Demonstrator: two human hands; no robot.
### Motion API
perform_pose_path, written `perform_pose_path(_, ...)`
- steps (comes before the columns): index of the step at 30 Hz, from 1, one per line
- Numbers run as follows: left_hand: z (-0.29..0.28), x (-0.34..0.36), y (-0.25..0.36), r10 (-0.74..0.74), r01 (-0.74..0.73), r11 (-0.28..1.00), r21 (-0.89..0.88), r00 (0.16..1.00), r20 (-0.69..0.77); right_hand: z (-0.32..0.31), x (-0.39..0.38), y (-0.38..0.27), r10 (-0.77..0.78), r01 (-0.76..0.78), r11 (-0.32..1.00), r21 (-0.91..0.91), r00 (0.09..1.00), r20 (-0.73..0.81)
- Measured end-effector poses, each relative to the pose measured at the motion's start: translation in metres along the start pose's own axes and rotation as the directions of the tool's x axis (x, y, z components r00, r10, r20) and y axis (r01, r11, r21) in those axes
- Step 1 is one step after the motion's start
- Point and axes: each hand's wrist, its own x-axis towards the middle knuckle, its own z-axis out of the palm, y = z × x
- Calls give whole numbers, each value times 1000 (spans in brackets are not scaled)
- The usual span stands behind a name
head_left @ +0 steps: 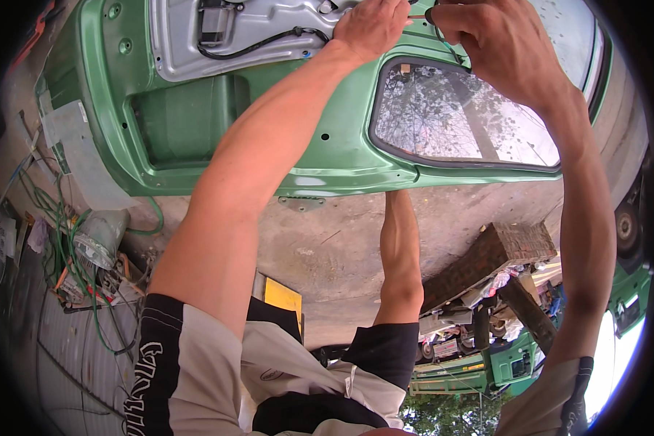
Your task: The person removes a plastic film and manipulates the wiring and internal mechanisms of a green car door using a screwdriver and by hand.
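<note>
A green vehicle door (349, 149) lies across the top of the view, its inner side facing me. A grey metal panel (178, 43) with a black cable (269, 40) is set into it. Past the panel's right edge, my left hand (370, 29) has its fingers curled together at the upper rim; what they pinch is hidden. My right hand (505, 54) is closed round the dark handle of what looks like a screwdriver (416, 17), its thin shaft pointing toward my left fingers. A thin dark wire (447, 45) hangs below the right fingers, by the window glass (458, 112).
Left of the door are a grey sheet (83, 156), a tangled green hose (69, 251) and a bucket-like container (102, 236). A wooden block (519, 243) and heaped scrap lie at right, near green vehicle parts (512, 360). Concrete floor (327, 251) shows beneath the door.
</note>
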Motion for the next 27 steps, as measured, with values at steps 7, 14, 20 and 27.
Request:
perform_pose_path(7, -1, 9, 16, -82, 81, 993, -83, 996, -15, 5, 5, 15, -145, 163, 981, 104, 975, -169)
perform_pose_path(14, 3, 7, 5, -110, 104, 989, -102, 993, -48, -25, 4, -13, 414, -459, 886, 69, 849, 328)
perform_pose_path(20, -11, 9, 12, -73, 58, 988, -141, 992, -104, -4, -4, -7, 42, -22, 990, 138, 989, -144)
perform_pose_path(27, -19, 9, 11, -75, 45, 966, -255, 991, -110, 5, -7, -4, 236, -204, 924, 323, 970, -65)
